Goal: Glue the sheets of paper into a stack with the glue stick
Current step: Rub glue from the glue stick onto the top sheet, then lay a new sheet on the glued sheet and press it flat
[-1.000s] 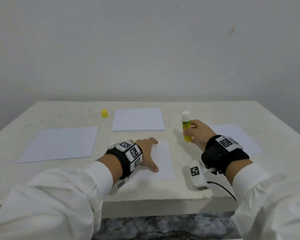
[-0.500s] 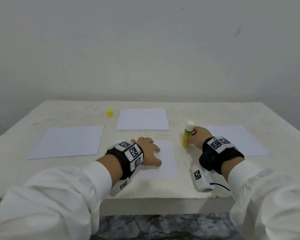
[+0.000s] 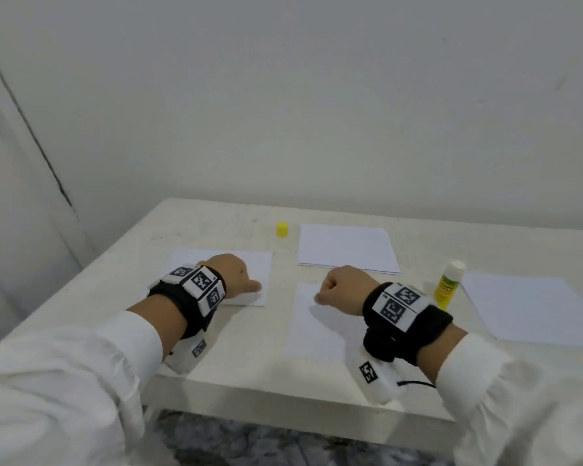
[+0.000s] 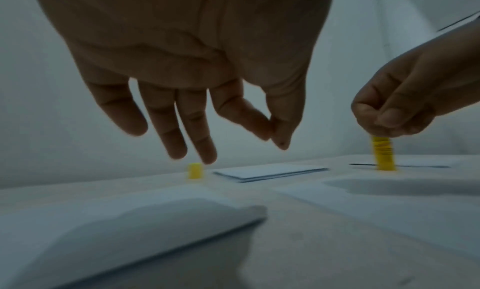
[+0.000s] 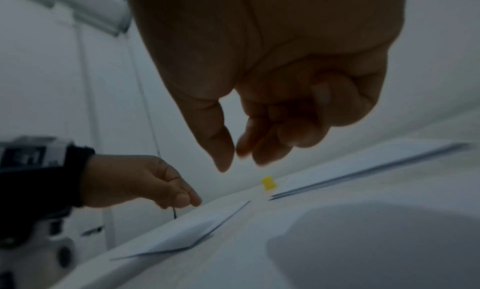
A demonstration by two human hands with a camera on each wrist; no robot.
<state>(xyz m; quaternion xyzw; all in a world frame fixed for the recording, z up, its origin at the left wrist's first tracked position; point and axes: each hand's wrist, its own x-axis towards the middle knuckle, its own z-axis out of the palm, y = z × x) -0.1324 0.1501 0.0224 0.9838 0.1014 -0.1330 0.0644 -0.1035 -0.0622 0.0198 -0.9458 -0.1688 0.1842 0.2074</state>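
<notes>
The uncapped yellow glue stick (image 3: pixel 447 287) stands upright on the white table (image 3: pixel 249 371), just right of my right wrist. My right hand (image 3: pixel 340 290) hovers over the middle sheet (image 3: pixel 312 331) with its fingers curled and nothing in them, as the right wrist view (image 5: pixel 241 156) confirms. The blurred left wrist view still has those fingers at the stick's (image 4: pixel 384 156) top. My left hand (image 3: pixel 239 274) is over the left sheet (image 3: pixel 256 264), fingers hanging down (image 4: pixel 270 137), thumb tip near the sheet's right edge. Whether it touches the paper I cannot tell.
A yellow cap (image 3: pixel 282 229) stands at the back, left of a thin stack of sheets (image 3: pixel 347 247). A further single sheet (image 3: pixel 532 307) lies at the right. A wall stands behind the table, and its front edge is under my forearms.
My right hand has let go of the glue stick and moved left over the middle sheet. My left hand went from the middle sheet to the left one. The head view swung left.
</notes>
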